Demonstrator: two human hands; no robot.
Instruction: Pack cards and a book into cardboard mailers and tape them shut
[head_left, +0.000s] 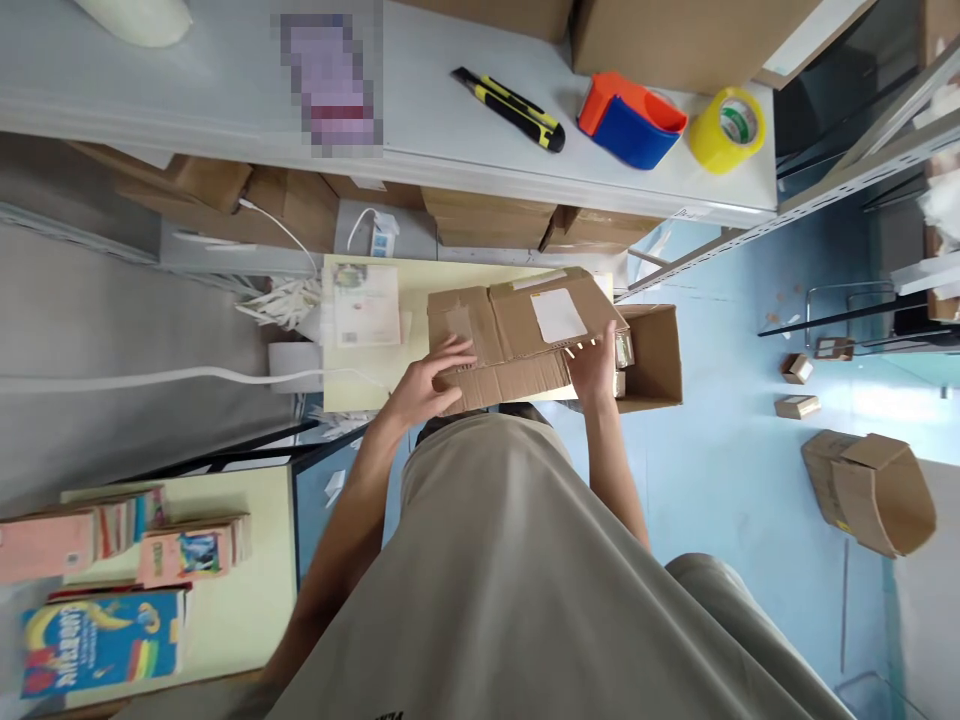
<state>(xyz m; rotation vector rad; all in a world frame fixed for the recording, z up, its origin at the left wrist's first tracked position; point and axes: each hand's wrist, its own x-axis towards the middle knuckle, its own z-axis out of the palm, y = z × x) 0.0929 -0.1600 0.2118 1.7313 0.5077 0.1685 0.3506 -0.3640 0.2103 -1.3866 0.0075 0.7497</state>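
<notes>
Holding the cardboard box (517,325) near the centre of the frame, you have both hands on it. Your left hand (427,388) lies at its left end, fingers spread over the top and the thumb set apart, lower down, by the near edge; whether it grips or only rests there, you cannot tell from this view. Your right hand (594,368) is closed on the right end, fingers bent at the near edge of the top, their tips partly hidden. A white label (559,314) sits on the right half of the top.

Under the box you have a pale yellow table (356,388), with a printed sheet (365,305) on it to the left of your box. Just right of your right hand stands an open carton (655,358), with small packets (623,350) partly visible inside.

Across the top of the frame runs a grey shelf (420,100). On it you see a black and yellow cutter (517,108), an orange and blue tape dispenser (634,122) and, just beside that, a yellow tape roll (709,135). At the lower left, stacked books (105,640) lie on another yellow tabletop (255,570). At the right, another open carton (855,490) is on the blue floor (720,470), near two small boxes (797,407).
</notes>
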